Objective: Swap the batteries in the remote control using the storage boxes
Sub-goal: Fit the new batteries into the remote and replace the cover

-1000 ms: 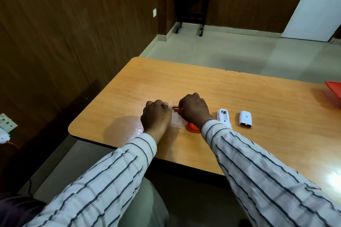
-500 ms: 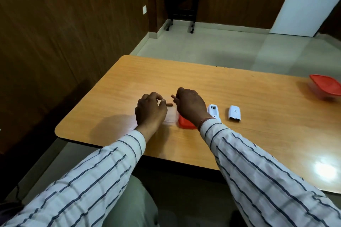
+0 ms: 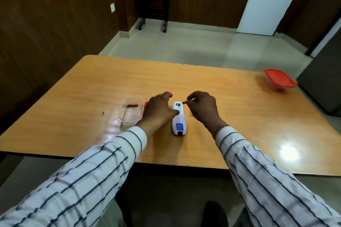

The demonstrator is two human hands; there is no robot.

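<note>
A white remote control (image 3: pixel 178 119) lies back-up on the wooden table (image 3: pixel 230 101), its battery bay open at the far end. My left hand (image 3: pixel 160 110) rests against its left side, thumb on the body. My right hand (image 3: pixel 202 107) pinches a small brown battery (image 3: pixel 185 101) just right of the open bay. A clear storage box (image 3: pixel 131 111) stands open to the left with one brown battery (image 3: pixel 132 105) inside. Its red lid (image 3: pixel 145 106) peeks out under my left hand. The remote's cover is hidden behind my right hand.
A second clear box with a red lid (image 3: pixel 279 78) stands closed at the table's far right edge. A dark cabinet (image 3: pixel 321 86) stands beside it. The near table edge runs just under my forearms. A black side table (image 3: pixel 151 2) stands against the far wall.
Both hands left the clear box and moved right to the remote. My right hand carried one battery over; the other stays in the box. The view shifted right.
</note>
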